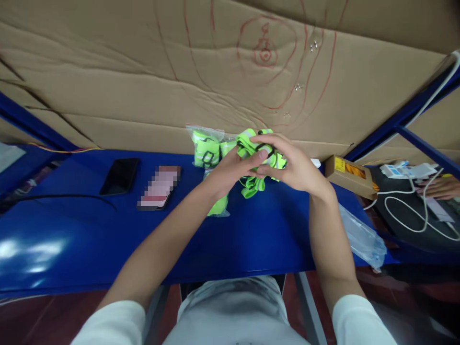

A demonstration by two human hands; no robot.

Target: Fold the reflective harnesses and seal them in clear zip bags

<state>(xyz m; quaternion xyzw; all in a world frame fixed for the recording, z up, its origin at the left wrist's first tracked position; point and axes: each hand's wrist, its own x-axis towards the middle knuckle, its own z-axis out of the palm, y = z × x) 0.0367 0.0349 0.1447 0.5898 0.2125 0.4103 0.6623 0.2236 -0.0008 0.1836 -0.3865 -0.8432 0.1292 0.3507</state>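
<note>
Both my hands meet above the blue table (108,239), holding a bundle of neon green straps with black buckles (253,184). My left hand (233,170) grips the bundle from the left, fingers curled and thumb pressed on top. My right hand (289,165) wraps over it from the right, fingers closed around the straps. Green loops hang below my hands. Behind them, a clear bag of the same green straps (206,148) leans by the cardboard wall. Another bagged green piece (219,207) lies under my left wrist.
A black phone (120,176) and a second, blurred phone (160,188) lie on the left of the table. A small cardboard box (350,175) sits at right, with empty clear bags (362,237) at the table edge. White cables and another person's hand (442,188) are at far right.
</note>
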